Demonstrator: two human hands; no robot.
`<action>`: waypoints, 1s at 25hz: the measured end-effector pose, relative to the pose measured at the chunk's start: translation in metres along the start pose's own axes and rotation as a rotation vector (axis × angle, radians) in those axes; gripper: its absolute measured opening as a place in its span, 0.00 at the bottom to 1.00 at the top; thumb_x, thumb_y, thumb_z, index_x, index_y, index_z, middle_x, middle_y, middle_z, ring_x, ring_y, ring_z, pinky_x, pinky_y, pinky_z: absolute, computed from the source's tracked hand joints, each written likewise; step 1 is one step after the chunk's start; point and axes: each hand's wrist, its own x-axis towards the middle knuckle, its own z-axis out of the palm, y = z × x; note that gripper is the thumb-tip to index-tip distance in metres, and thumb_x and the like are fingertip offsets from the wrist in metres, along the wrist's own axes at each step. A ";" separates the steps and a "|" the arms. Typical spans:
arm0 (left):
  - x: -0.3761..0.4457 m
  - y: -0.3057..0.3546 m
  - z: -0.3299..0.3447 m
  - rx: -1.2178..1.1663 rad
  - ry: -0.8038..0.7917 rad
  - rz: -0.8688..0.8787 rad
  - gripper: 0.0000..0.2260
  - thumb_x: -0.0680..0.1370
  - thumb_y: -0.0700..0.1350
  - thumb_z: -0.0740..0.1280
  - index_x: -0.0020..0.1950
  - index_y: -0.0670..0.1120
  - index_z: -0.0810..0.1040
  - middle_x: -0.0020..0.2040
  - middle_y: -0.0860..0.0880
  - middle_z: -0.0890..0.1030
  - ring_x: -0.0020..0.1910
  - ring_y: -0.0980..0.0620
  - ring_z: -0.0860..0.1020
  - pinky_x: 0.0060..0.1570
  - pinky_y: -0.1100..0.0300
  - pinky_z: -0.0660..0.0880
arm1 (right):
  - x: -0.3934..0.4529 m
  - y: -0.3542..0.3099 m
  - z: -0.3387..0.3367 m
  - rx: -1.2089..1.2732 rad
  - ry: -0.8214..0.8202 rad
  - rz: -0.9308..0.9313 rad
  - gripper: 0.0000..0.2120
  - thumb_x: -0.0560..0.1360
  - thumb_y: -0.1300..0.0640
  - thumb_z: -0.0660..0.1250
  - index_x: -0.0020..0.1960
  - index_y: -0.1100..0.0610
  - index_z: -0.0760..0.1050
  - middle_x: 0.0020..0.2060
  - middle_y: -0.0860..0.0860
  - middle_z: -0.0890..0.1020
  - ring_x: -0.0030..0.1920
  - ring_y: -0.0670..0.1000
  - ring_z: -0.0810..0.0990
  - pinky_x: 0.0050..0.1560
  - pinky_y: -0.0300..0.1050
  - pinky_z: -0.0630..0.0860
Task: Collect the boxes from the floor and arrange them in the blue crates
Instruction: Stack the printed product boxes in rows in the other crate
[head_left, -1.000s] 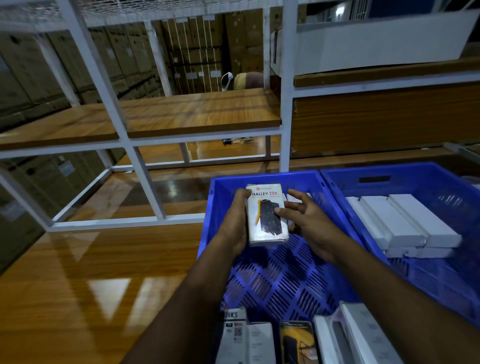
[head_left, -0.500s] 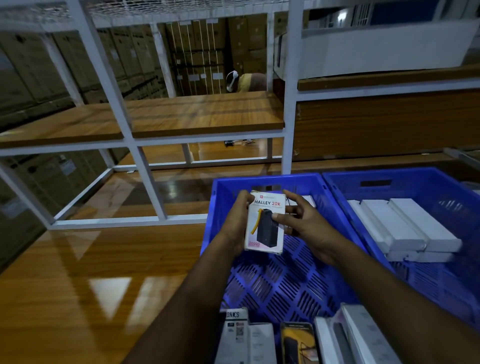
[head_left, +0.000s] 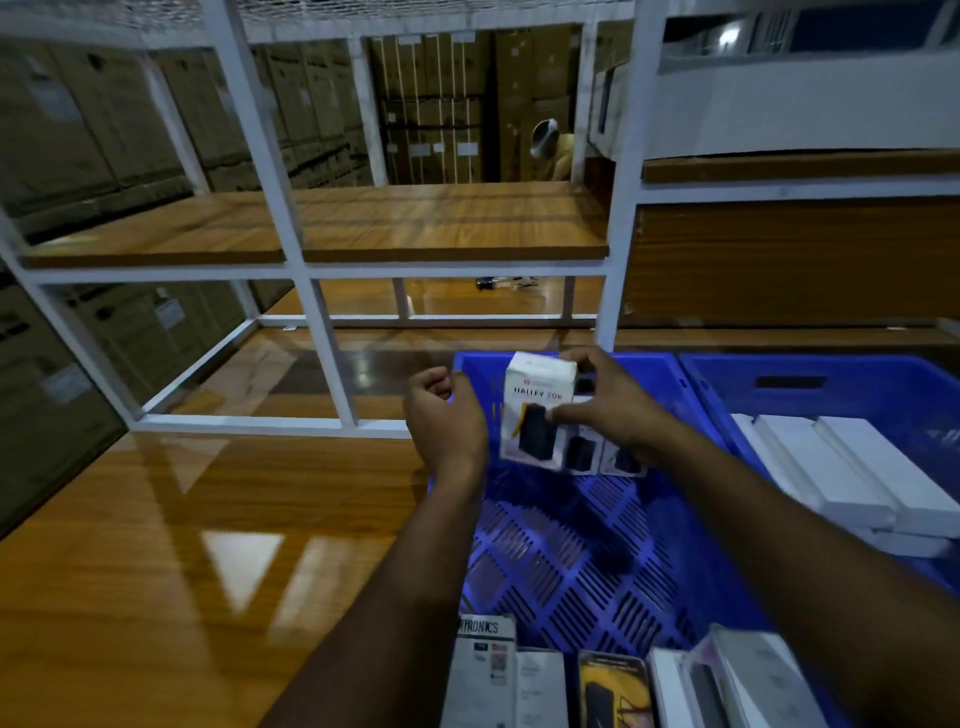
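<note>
A white box (head_left: 537, 400) printed "HALLEY 20K" stands upright at the far end of the left blue crate (head_left: 587, 551). My right hand (head_left: 605, 405) holds it from the right, fingers over its top and thumb on its front. Two more boxes (head_left: 602, 454) stand right of it, partly hidden by that hand. My left hand (head_left: 447, 415) hovers just left of the box with loosely curled fingers and holds nothing. Several boxes (head_left: 613, 680) lie at the crate's near end. The right blue crate (head_left: 810, 374) holds several long white boxes (head_left: 852, 473).
The crates sit on a glossy wooden floor (head_left: 171, 545). A white metal rack (head_left: 322, 332) with wooden shelves rises just behind them. Stacked cardboard cartons (head_left: 436, 109) fill the background, and a person bends over far back.
My left hand let go of the box and drew away to the left. My right hand moved the box farther in and stood it upright at the crate's far end.
</note>
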 end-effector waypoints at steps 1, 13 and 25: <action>0.002 -0.001 0.001 0.004 0.007 -0.020 0.09 0.78 0.45 0.67 0.56 0.43 0.78 0.51 0.47 0.82 0.51 0.47 0.80 0.53 0.54 0.75 | 0.013 -0.002 -0.001 0.008 0.014 -0.011 0.28 0.67 0.68 0.77 0.60 0.50 0.69 0.57 0.47 0.75 0.57 0.50 0.77 0.44 0.43 0.81; 0.003 -0.006 0.003 -0.020 -0.041 -0.028 0.08 0.80 0.45 0.66 0.58 0.45 0.76 0.52 0.49 0.81 0.50 0.50 0.79 0.48 0.57 0.75 | 0.092 0.059 0.027 -0.438 -0.015 -0.156 0.39 0.65 0.67 0.79 0.73 0.57 0.68 0.70 0.60 0.66 0.68 0.58 0.71 0.69 0.46 0.69; 0.009 -0.011 0.009 0.000 -0.072 -0.014 0.06 0.78 0.46 0.68 0.54 0.48 0.76 0.50 0.50 0.82 0.50 0.50 0.81 0.56 0.46 0.79 | 0.074 0.091 0.047 -1.202 0.037 -0.264 0.28 0.71 0.55 0.74 0.69 0.49 0.72 0.68 0.57 0.68 0.70 0.62 0.64 0.60 0.57 0.69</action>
